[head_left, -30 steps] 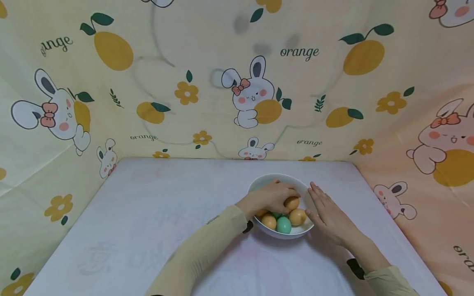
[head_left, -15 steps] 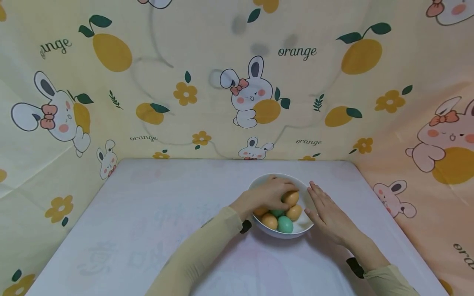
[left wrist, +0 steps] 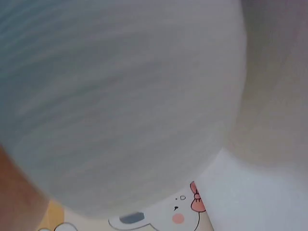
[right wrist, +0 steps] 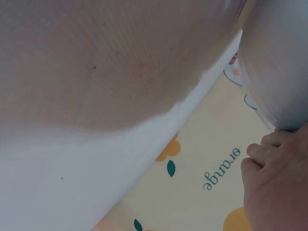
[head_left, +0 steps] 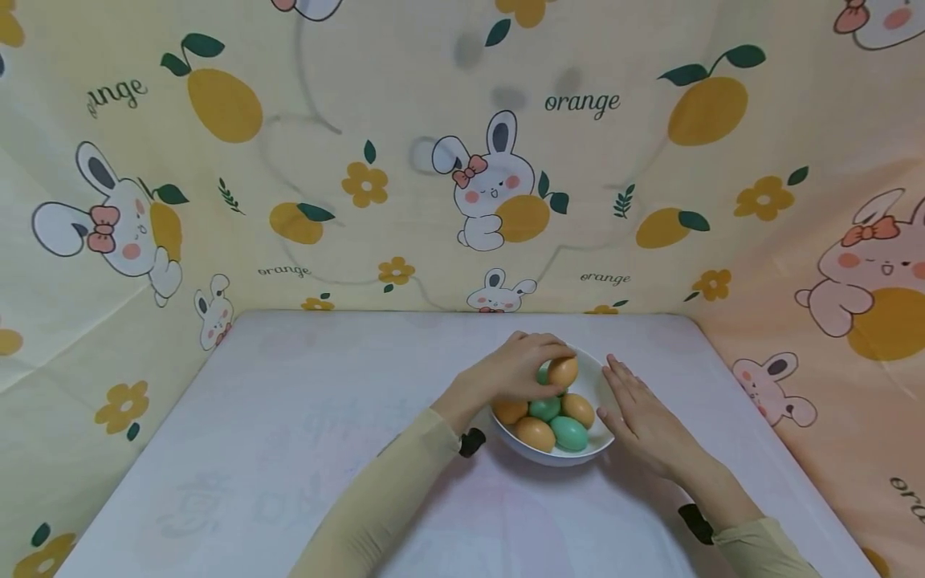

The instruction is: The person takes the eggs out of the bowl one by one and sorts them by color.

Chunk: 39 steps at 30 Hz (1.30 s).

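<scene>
A white bowl [head_left: 556, 461] stands on the table, filled with several orange and green eggs. My left hand [head_left: 516, 365] reaches over its left rim and pinches an orange egg [head_left: 562, 372] between thumb and fingers, above the others. Below it lie a green egg [head_left: 569, 433], an orange egg [head_left: 535, 435] and more of both colours. Along the bowl's right side, my right hand [head_left: 650, 421] rests with straight fingers at the wall. In the right wrist view, that hand's fingertips [right wrist: 255, 151] meet the bowl [right wrist: 279, 67]. The bowl's outer wall [left wrist: 125, 106] fills much of the left wrist view.
The white-covered table [head_left: 289, 433] extends left and in front of the bowl. A patterned cloth [head_left: 405, 96] with rabbits and oranges rises behind the table and along both sides. Dark bands [head_left: 472, 442] sit on the wrists.
My left hand has lifted the orange egg up and slightly left, uncovering more eggs beneath. Eggs in the bowl have shifted a little. The right hand stays put.
</scene>
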Tool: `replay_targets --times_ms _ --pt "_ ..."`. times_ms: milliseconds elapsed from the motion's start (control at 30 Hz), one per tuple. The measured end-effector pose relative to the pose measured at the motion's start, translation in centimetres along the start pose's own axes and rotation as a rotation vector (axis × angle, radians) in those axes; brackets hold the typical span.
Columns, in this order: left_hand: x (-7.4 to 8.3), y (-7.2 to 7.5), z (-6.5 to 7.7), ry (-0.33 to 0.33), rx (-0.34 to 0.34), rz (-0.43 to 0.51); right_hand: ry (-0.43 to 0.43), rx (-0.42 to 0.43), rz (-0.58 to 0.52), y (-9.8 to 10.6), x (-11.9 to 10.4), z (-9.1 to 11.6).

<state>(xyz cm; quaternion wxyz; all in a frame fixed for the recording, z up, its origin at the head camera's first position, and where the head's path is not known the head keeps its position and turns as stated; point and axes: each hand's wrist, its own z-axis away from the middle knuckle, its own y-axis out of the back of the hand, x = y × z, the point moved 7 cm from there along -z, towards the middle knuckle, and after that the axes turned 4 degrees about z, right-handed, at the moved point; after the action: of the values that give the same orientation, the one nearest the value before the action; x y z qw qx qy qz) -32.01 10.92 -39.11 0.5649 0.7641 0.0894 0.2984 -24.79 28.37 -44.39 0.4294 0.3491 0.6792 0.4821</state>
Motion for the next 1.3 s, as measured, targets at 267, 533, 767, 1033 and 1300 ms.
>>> replay_targets --times_ms 267,533,767,1033,1300 --pt "-0.7 1.9 2.0 0.022 0.076 0.101 -0.012 -0.010 -0.011 -0.2 0.1 0.1" --pt "-1.9 4.0 4.3 0.027 0.192 0.152 -0.020 -0.005 0.001 -0.2 0.0 0.0" --pt "-3.3 5.3 6.7 0.044 0.274 0.153 -0.020 0.000 -0.003 0.0 0.0 0.0" --pt "-5.4 5.8 9.8 0.097 0.339 0.156 -0.019 0.000 -0.012 0.0 0.0 0.1" --pt "-7.4 5.8 12.6 0.139 0.367 0.136 -0.033 -0.012 -0.025 -0.1 0.2 0.0"
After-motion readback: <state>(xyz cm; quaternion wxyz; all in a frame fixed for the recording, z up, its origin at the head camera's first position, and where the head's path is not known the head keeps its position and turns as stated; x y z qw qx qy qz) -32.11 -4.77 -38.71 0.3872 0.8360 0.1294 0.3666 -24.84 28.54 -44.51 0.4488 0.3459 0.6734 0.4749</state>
